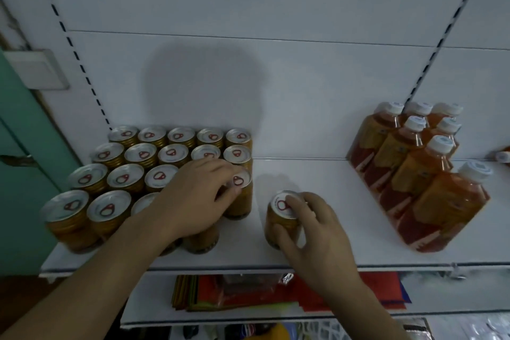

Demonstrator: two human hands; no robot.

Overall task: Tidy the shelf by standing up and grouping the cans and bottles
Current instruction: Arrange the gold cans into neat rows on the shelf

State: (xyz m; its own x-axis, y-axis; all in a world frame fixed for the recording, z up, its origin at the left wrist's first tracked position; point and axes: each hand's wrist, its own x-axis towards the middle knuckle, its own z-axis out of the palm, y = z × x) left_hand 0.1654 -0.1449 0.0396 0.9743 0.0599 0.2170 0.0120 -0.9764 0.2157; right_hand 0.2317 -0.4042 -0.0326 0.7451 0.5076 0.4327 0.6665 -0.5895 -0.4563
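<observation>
Several orange cans [132,171] with silver pull-tab lids stand upright in tight rows on the left half of the white shelf [317,176]. My left hand [193,199] rests over the right front of that block, its fingertips on the lid of the right-end can [239,196]. A single can [280,218] stands apart in the middle of the shelf, and my right hand [314,232] is closed around its side and top. On the right, several orange juice bottles [414,168] with white caps stand grouped in rows.
A bottle cap [502,157] shows at the far right edge. Bare shelf lies between the lone can and the bottles. Below, a lower shelf holds coloured packets [248,295]. A green door [24,146] stands at the left beyond the slotted upright.
</observation>
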